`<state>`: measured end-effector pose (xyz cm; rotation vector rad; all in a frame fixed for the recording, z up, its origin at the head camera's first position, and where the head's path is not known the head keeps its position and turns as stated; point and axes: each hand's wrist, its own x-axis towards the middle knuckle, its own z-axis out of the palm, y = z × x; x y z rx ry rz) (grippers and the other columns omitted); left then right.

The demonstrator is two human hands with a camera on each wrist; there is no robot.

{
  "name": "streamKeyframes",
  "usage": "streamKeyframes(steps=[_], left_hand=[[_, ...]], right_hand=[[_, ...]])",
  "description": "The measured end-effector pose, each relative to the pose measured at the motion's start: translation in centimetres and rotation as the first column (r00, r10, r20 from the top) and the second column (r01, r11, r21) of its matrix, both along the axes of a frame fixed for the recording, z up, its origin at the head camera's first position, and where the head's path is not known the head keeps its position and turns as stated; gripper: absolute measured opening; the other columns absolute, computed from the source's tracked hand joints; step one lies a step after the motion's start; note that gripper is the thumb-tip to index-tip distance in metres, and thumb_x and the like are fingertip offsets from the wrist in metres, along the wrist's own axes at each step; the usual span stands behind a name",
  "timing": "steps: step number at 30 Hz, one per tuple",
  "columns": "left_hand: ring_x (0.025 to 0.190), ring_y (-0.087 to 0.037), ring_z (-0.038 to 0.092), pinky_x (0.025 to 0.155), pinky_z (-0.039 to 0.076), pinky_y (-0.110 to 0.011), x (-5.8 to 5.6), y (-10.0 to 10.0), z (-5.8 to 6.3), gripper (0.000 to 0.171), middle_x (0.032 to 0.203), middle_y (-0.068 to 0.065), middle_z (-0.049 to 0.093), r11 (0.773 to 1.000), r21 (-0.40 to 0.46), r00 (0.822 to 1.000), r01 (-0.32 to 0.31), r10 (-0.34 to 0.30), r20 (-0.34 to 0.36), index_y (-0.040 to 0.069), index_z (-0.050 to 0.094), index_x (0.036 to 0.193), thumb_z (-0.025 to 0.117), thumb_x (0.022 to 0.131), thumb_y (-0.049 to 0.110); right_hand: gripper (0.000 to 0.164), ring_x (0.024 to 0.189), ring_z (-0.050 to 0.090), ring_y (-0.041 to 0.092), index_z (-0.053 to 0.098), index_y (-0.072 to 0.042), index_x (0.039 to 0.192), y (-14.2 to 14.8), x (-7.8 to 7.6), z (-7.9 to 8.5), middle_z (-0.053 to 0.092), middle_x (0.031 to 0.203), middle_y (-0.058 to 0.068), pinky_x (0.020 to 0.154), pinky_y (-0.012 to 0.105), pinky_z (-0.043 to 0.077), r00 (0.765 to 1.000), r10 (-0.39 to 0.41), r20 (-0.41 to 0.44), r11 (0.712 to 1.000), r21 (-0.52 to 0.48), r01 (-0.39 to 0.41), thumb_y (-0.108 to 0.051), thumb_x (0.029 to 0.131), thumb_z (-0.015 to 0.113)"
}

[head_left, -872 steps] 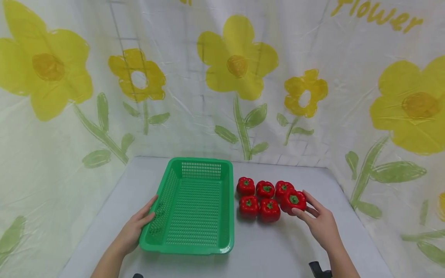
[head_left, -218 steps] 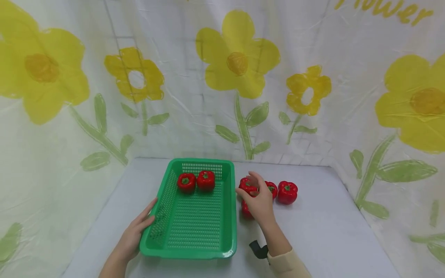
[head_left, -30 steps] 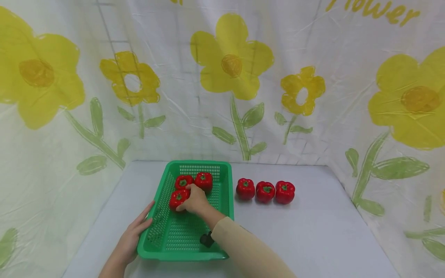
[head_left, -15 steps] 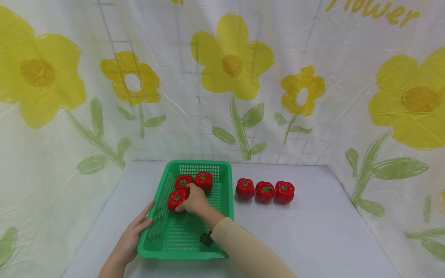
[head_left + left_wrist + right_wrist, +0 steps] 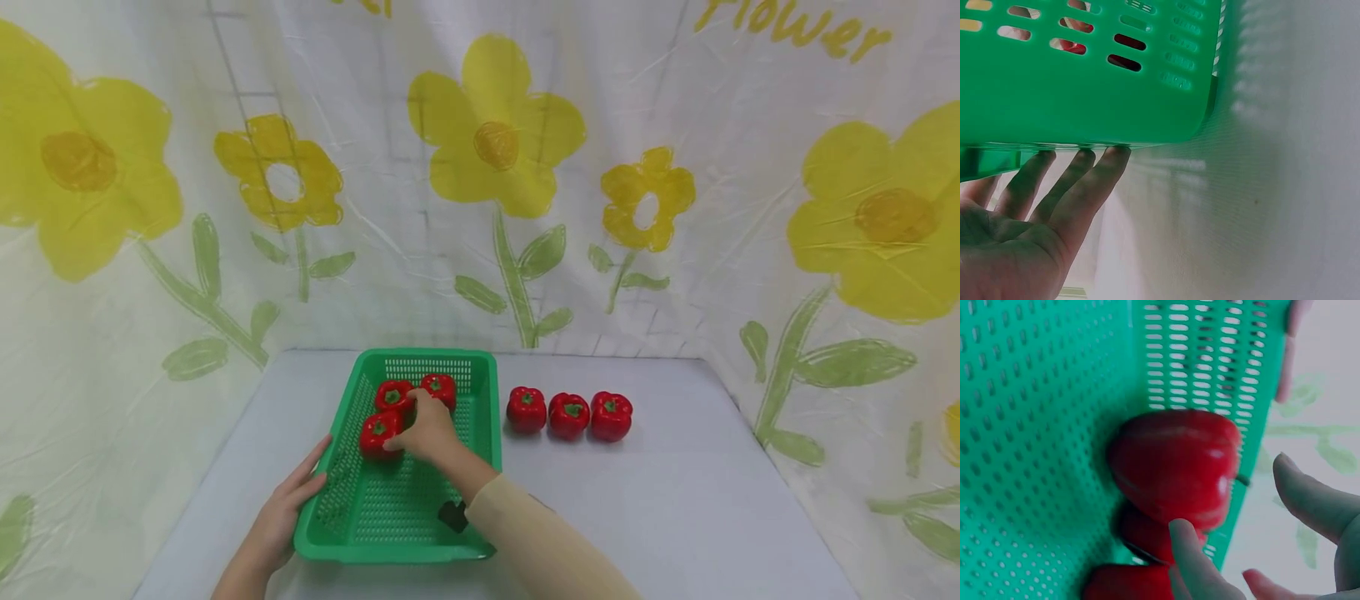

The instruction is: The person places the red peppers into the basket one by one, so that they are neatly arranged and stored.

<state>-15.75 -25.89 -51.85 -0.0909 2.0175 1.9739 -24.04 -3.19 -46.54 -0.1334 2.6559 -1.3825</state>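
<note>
In the head view, a green plastic basket (image 5: 405, 552) with slotted walls stands left of centre on the white table. Three red bell peppers lie in its far part: a nearer bell pepper (image 5: 375, 438), a left one (image 5: 390, 396) and a right one (image 5: 442, 385). My right hand (image 5: 429, 432) is just right of the nearer pepper. In the right wrist view its thumb (image 5: 1307, 490) is spread away from that pepper, and a fingertip overlaps the pepper's edge. My left hand (image 5: 277, 521) touches the basket's left side with straight fingers (image 5: 1094, 187).
Right of the basket, three more red bell peppers (image 5: 568, 417) stand in a row on the table (image 5: 675, 517). A white curtain (image 5: 390, 267) painted with yellow flowers hangs behind and at both sides. A black mount (image 5: 452, 517) at my right wrist hangs over the basket.
Since the earliest frame, three peppers have moved from the table into the basket. Over the last second the nearer pepper shifted slightly left and my right hand let go of it. My left hand stays put.
</note>
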Motion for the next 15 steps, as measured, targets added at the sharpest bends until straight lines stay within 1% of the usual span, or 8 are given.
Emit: streamKeyframes(steps=[4,7,9,11,13,15], left_hand=[[0.151,-0.036,0.015,0.101,0.053,-0.031,0.1,-0.1,0.1,0.062,0.171,-0.009,0.0,1.0,0.006,1.0,-0.006,0.006,0.005,0.033,0.015,0.163,0.042,0.108,0.04],[0.152,-0.036,0.015,0.1,0.054,-0.029,0.0,-0.1,0.1,0.062,0.171,-0.009,0.0,1.0,0.01,1.0,-0.012,0.012,0.002,0.033,0.015,0.163,0.042,0.108,0.04],[0.153,-0.036,0.012,0.101,0.052,-0.028,0.0,-0.1,0.0,0.062,0.171,-0.008,0.0,1.0,0.001,1.0,-0.007,0.007,-0.004,0.032,0.015,0.163,0.042,0.108,0.04],[0.154,-0.037,0.009,0.105,0.05,-0.031,-0.1,-0.1,-0.1,0.062,0.171,-0.008,-0.001,1.0,-0.007,1.0,0.002,-0.002,-0.009,0.032,0.015,0.163,0.042,0.108,0.041],[0.155,-0.039,0.006,0.11,0.046,-0.036,-0.1,-0.1,-0.1,0.062,0.171,-0.008,-0.001,0.999,-0.033,1.0,0.006,-0.007,-0.015,0.032,0.016,0.163,0.042,0.108,0.042],[0.154,-0.04,0.007,0.112,0.044,-0.041,0.0,-0.2,-0.1,0.062,0.171,-0.009,0.0,0.999,-0.047,1.0,0.003,-0.004,-0.014,0.032,0.016,0.163,0.042,0.108,0.042]], right_hand=[[0.079,0.126,0.054,0.029,0.05,-0.011,0.143,1.0,-0.2,0.9,0.058,0.14,0.011,0.095,0.049,0.057,1.0,-0.005,-0.009,0.998,-0.059,0.004,-0.02,0.076,0.09],[0.08,0.126,0.054,0.03,0.049,-0.011,0.145,1.7,-0.3,1.5,0.057,0.141,0.011,0.097,0.05,0.056,1.0,-0.006,-0.018,0.996,-0.088,0.004,-0.021,0.077,0.089],[0.079,0.128,0.053,0.031,0.048,-0.012,0.146,2.1,-0.2,1.8,0.056,0.142,0.012,0.099,0.052,0.054,1.0,-0.005,-0.021,0.995,-0.099,0.003,-0.022,0.078,0.088],[0.079,0.13,0.053,0.033,0.048,-0.012,0.146,2.5,-0.1,2.1,0.056,0.143,0.014,0.1,0.053,0.054,1.0,0.002,-0.025,0.993,-0.119,-0.005,-0.022,0.079,0.088],[0.077,0.13,0.053,0.034,0.048,-0.012,0.145,2.9,0.0,2.3,0.056,0.142,0.015,0.099,0.053,0.054,0.999,0.01,-0.032,0.991,-0.133,-0.014,-0.023,0.079,0.088],[0.076,0.129,0.053,0.035,0.049,-0.012,0.144,3.2,0.3,2.5,0.056,0.142,0.015,0.098,0.052,0.054,0.999,0.016,-0.038,0.989,-0.146,-0.022,-0.025,0.079,0.088]])
